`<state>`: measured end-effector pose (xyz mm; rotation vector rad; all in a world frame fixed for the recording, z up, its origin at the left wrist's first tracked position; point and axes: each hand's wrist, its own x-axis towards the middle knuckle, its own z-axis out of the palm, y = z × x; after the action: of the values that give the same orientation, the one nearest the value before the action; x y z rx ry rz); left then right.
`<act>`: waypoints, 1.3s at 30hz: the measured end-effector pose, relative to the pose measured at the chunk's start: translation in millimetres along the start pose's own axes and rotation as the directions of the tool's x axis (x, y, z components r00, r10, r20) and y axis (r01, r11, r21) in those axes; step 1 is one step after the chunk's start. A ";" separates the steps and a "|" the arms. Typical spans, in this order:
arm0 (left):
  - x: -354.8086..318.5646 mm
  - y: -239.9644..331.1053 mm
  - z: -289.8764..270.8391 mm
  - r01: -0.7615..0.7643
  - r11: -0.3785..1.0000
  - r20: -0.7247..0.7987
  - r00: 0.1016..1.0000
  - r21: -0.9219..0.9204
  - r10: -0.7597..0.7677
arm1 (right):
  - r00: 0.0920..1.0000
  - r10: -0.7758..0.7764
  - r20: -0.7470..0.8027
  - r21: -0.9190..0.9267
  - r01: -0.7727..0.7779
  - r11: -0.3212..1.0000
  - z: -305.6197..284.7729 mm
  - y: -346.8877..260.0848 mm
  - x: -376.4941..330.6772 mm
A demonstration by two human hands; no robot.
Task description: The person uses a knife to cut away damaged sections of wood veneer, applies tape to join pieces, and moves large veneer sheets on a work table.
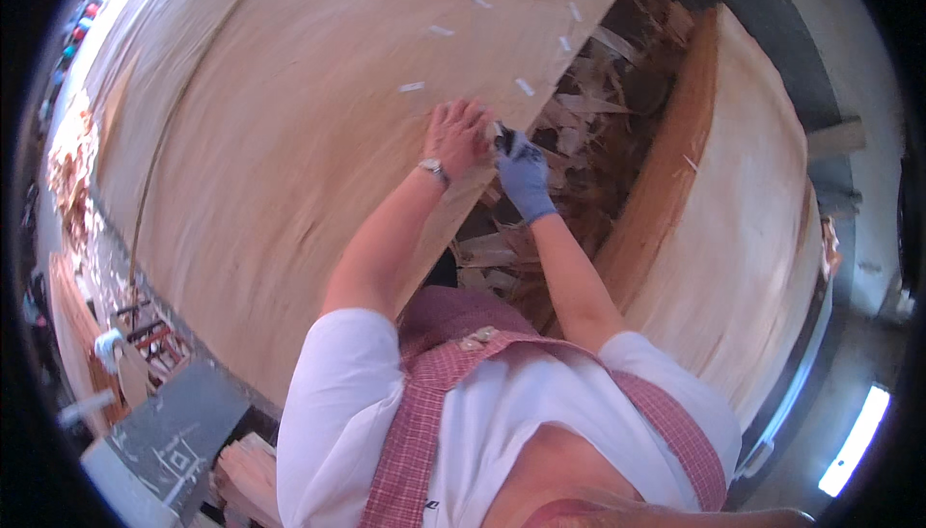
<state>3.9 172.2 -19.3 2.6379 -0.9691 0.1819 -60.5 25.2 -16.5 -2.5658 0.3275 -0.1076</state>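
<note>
My bare left hand [457,135], with a watch at the wrist, lies with its fingers stretched over a large pale wood veneer sheet [289,123], close to its right edge. Just beside it, my right hand [526,177], in a blue-grey glove, is closed around a small dark tool [503,140] at the sheet's edge. What kind of tool it is cannot be made out. Short white tape strips [412,87] are stuck on the sheet beyond my hands, several of them scattered towards the right edge.
Torn veneer scraps [588,104] fill the gap right of the sheet. Past them stands a thick stack of veneer sheets [743,200] with a brown side. More shavings [72,162] and a grey board [183,432] are at the left, and a bright lamp [854,441] shows at lower right.
</note>
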 end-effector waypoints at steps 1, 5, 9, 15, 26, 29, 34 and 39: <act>-2.8 -3.3 -0.3 -0.001 1.000 -0.008 1.000 -0.011 0.001 | 0.999 -0.019 -0.047 0.058 0.022 0.998 -10.9 -11.3 -22.3; -42.3 -3.2 -15.1 0.108 0.947 -0.254 0.949 -0.303 -0.189 | 0.985 -0.165 -0.043 0.252 0.171 0.953 -29.3 -19.1 -115.3; -188.3 13.6 -31.2 0.430 0.256 0.209 0.775 -0.866 -0.596 | 0.868 0.082 0.490 0.576 -0.393 0.717 -31.5 -40.8 -219.3; -395.8 15.3 -119.3 0.512 -0.351 0.616 0.715 -0.784 -0.332 | 0.881 -0.090 0.464 0.743 -0.331 0.582 53.8 -142.2 -340.7; -722.0 -194.0 -281.1 0.171 -0.319 0.361 0.499 -0.932 -0.788 | 0.669 -0.192 0.718 0.628 -0.505 0.592 233.3 -432.0 -539.3; -776.1 -250.5 -344.8 0.107 -0.182 0.211 0.467 -0.978 -0.859 | 0.671 -0.249 0.698 0.486 -0.189 0.853 269.5 -494.0 -554.5; -806.8 -317.3 -415.5 0.275 0.021 0.161 0.620 -0.961 -0.768 | 0.829 -0.520 0.207 0.671 0.267 0.692 285.8 -613.1 -536.5; -798.0 -363.6 -456.0 0.206 0.050 0.114 0.709 -0.977 -0.696 | 0.829 -0.556 0.064 0.849 0.248 0.467 309.1 -736.9 -503.7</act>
<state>-371.3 1073.6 134.0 1.3960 0.1240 -0.0616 -348.6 916.3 107.0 -1.6003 -0.4274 0.0130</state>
